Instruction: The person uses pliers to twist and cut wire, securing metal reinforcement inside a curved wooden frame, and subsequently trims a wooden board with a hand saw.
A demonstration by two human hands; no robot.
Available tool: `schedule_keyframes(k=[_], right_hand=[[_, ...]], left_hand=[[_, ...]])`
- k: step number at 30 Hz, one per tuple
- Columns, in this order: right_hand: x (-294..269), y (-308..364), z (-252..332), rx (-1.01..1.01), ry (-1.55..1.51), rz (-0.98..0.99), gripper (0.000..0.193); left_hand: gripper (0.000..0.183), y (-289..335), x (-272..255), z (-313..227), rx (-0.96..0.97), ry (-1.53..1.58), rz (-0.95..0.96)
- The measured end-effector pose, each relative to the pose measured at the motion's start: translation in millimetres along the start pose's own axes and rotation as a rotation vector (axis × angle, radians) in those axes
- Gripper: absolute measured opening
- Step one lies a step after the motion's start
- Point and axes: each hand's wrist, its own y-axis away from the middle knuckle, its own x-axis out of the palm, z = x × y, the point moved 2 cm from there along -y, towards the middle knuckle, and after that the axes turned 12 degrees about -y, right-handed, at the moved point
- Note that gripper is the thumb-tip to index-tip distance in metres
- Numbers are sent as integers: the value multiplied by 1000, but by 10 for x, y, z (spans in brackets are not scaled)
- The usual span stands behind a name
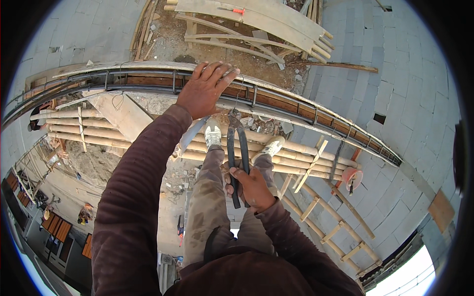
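In the trough (153, 80) (left hand (206, 91) atop) lies rebar (254, 96).

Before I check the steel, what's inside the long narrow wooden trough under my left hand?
Inside the trough run dark steel bars joined by crosspieces, with reddish-brown board showing between them. The stretch beneath your left hand is covered and cannot be seen.

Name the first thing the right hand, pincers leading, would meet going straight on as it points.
Probably the thin wire just ahead of the pincers in the right hand, then the trough's near board; depth is unclear, so contact isn't certain.
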Motion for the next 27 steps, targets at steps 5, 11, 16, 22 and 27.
schedule_keyframes(k=[5, 11, 16, 22, 27], right_hand=[[117, 169, 61, 40, -72, -21, 21], [286, 263, 138, 90, -107, -37, 14], [474, 232, 117, 102, -161, -14, 13], [372, 212, 41, 200, -498, 142, 16], [207, 44, -101, 377, -1114, 728, 29]], left_hand=[[90, 1, 25, -16, -7, -77, 25], [78, 11, 32, -12, -3, -42, -7], [94, -9, 37, 7, 16, -99, -9], [96, -11, 13, 12, 34, -69, -33], [102, -5, -20, 12, 28, -7, 6]])
